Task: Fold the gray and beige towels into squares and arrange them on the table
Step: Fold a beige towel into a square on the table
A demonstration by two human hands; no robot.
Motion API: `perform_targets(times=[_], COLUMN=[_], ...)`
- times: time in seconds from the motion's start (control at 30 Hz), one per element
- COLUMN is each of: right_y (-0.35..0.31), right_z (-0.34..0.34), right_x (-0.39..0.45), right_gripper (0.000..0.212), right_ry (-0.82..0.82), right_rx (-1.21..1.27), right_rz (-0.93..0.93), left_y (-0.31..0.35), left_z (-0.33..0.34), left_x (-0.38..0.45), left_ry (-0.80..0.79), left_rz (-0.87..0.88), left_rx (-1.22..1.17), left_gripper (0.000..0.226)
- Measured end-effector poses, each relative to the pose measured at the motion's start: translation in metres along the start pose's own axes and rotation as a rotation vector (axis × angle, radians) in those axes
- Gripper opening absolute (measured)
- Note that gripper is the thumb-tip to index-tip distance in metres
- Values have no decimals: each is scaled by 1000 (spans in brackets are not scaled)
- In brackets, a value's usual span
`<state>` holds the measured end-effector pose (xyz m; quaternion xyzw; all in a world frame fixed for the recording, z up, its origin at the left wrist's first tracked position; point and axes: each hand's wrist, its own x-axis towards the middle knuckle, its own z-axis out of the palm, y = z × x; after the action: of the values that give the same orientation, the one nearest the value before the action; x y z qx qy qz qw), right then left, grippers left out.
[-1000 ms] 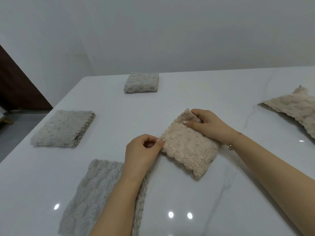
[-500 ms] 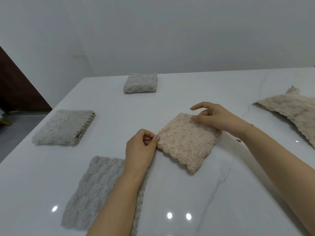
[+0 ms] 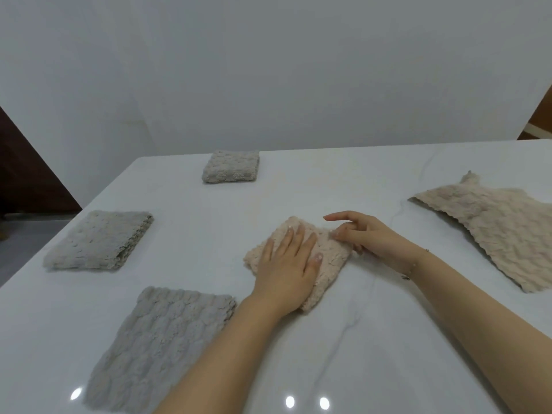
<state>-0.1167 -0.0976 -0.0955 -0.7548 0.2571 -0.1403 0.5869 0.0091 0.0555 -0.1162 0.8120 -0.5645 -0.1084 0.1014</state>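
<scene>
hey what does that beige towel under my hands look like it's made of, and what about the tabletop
The folded beige towel, pressed flat by the left hand, looks like plush fleece or microfibre: a fuzzy, bumpy pile with a scalloped edge, though the fibre can't be confirmed. The table looks like polished marble or a marble-look slab: white, faint gray veins, and glossy enough to mirror ceiling lights.

Left hand presses folded beige towel flat.

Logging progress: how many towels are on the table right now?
5: far gray towel, left gray towel, near gray towel, beige towel under left hand, beige towel at right, partly cropped.
</scene>
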Motion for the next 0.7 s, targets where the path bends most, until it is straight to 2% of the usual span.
perform_targets(times=[0.17,0.23,0.4,0.6,0.7], right_y=[-2,-1,6,9,15], right_z=[-13,-15,-14,3,9], right_x=[3,4,0,-5,-5], right_gripper=[36,39,36,31,27], right_ry=[-200,-219,-165,-7,125], right_rx=[-41,-35,-60,-446,-348], right_rz=[64,53,-10,-93,-88], left_y=[-1,0,-1,1,1], left_z=[6,6,5,4,3], left_x=[1,1,1,-1,-1], left_ry=[33,33,-2,-22,-29], left_rz=[-17,-20,-21,-4,-8], left_rx=[32,26,32,48,61], left_gripper=[52,51,52,53,53])
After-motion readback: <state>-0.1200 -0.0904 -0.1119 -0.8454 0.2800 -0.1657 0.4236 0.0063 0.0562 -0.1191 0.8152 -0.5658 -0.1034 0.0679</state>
